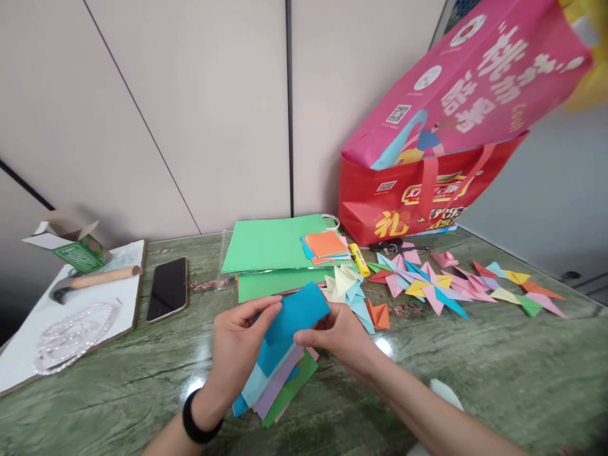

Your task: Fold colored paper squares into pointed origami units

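A sheet of blue paper [301,310] is held up by its two sides between my hands. My left hand [236,345] pinches its left edge between thumb and fingers, and a black band is round that wrist. On the right edge, my right hand [341,334] grips it with the thumb in front and the fingers hidden behind. Below it lies a loose fanned pile of coloured paper strips [280,386] in light blue, purple, green and pink. Folded paper pieces [349,285] in cream and light blue lie just behind my right hand.
Green sheets [270,244] lie at the back, with small orange squares [325,244] and a yellow glue stick [360,259]. Folded paper stars [430,285] spread rightward before a red bag [403,202]. Leftward are a phone [168,290], a hammer [102,280] and a beaded string [71,335].
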Motion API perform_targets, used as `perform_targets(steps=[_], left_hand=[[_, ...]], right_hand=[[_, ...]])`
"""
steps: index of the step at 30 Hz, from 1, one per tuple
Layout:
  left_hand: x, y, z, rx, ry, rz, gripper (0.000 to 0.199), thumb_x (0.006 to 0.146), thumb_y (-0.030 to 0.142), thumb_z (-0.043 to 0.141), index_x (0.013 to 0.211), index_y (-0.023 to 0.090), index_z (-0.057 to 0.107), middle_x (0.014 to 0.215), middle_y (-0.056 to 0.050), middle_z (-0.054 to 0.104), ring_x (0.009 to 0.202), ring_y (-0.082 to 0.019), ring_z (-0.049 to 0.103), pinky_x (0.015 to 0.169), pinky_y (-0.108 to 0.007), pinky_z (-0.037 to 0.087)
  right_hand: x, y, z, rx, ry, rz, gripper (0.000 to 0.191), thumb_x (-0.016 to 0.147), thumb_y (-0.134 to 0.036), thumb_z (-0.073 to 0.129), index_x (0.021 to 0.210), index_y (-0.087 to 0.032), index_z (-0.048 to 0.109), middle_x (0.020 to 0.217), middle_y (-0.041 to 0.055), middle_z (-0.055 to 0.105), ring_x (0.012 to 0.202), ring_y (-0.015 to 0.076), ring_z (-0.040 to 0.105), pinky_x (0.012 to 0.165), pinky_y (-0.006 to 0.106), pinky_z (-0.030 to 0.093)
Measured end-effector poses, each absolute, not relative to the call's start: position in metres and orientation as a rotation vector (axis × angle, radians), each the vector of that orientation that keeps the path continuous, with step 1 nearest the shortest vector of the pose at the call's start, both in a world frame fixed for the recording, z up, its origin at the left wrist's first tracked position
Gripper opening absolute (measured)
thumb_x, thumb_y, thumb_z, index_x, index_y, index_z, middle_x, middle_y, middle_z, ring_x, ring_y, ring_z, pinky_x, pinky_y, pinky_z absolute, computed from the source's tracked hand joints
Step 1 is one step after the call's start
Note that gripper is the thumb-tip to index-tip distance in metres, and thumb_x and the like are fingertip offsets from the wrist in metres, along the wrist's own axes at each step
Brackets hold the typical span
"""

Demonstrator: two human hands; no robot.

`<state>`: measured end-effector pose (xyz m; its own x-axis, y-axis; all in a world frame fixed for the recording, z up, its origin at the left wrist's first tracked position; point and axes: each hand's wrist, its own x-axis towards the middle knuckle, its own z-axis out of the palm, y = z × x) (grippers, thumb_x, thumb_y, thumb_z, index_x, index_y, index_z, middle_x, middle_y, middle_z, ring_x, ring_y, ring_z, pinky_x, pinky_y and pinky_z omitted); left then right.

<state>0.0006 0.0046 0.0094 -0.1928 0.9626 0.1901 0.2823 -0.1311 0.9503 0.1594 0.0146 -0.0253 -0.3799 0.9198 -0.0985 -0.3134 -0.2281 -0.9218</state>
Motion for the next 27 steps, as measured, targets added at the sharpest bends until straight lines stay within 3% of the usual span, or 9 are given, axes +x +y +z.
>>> perform_targets(steps=[9,20,27], left_hand=[[-0.0016,0.0060,0.0112,1.392,1.482,1.370,0.009,0.066,0.024,0.070,0.073,0.022,0.075,0.077,-0.001,0.076,0.074,-0.021,0.069,0.066,-0.024,0.055],[-0.0026,0.0064,0.0101,1.385,1.495,1.372,0.009,0.065,0.025,0.070,0.073,0.022,0.075,0.076,-0.001,0.076,0.074,-0.021,0.068,0.065,-0.024,0.054],[-0.0040,0.0077,0.0123,1.418,1.544,1.388,0.011,0.065,0.026,0.070,0.073,0.020,0.075,0.075,-0.001,0.076,0.072,-0.022,0.068,0.063,-0.026,0.054]], right_hand=[[0.1600,0.0181,-0.0284,-0.911,-1.065,1.646,0.026,0.057,-0.031,0.077,0.077,-0.017,0.066,0.067,0.0009,0.065,0.060,0.0131,0.057,0.057,0.025,0.046],[0.1605,0.0181,-0.0249,-0.938,-1.029,1.614,0.028,0.051,-0.032,0.080,0.070,-0.016,0.067,0.060,0.0000,0.064,0.056,0.0140,0.058,0.058,0.028,0.046],[0.1610,0.0184,-0.0213,-0.987,-1.025,1.548,0.025,0.058,-0.036,0.076,0.063,-0.015,0.062,0.058,-0.0014,0.060,0.054,0.0110,0.054,0.055,0.025,0.046]])
